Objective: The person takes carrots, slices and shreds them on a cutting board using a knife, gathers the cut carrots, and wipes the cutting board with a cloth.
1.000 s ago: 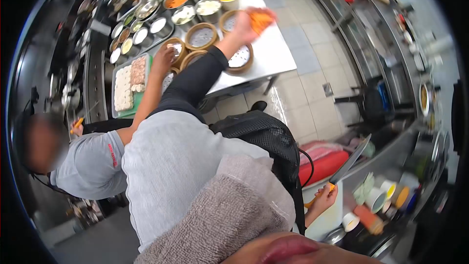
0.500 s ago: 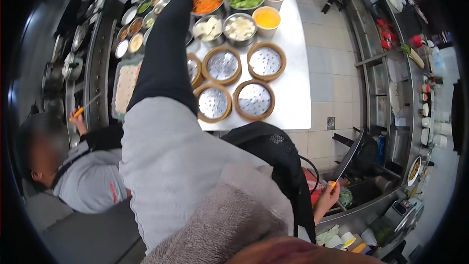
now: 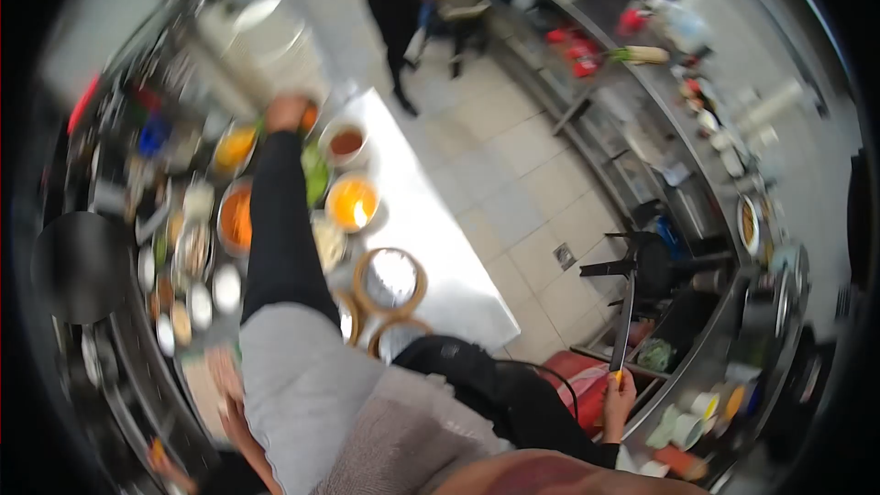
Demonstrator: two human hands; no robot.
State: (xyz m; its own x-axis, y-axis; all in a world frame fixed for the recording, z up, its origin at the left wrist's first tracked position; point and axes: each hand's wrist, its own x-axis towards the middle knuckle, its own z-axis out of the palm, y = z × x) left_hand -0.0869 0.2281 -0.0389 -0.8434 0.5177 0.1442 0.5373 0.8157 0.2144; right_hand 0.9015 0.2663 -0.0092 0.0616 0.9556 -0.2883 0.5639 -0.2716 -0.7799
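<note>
My left arm, in a dark sleeve, stretches across the steel table (image 3: 440, 257). My left hand (image 3: 288, 113) is at the far bowls, beside something orange, probably a carrot (image 3: 310, 115); its fingers are hidden and blurred. Under and around the arm are a bowl of shredded carrot (image 3: 236, 217), chopped lettuce (image 3: 314, 174), a tub of yellow liquid (image 3: 353, 203) and a cup of red-brown sauce (image 3: 346, 141). Off to the right, away from the table, my right hand (image 3: 620, 394) is closed around the yellow handle of a long-bladed knife (image 3: 627, 325), blade pointing up.
Bamboo steamers (image 3: 391, 280) stand at the table's near end. At left, a co-worker's hand (image 3: 225, 376) is over a tray of pale food (image 3: 203, 385). Another person (image 3: 385, 9) stands beyond the table. Shelving (image 3: 632, 119) and a black stool (image 3: 653, 261) are at right.
The view has swung, so the table now slants. My left hand has gone from near the orange slices to the farthest bowls. The co-worker's hand has come over the tray. My right hand keeps the knife.
</note>
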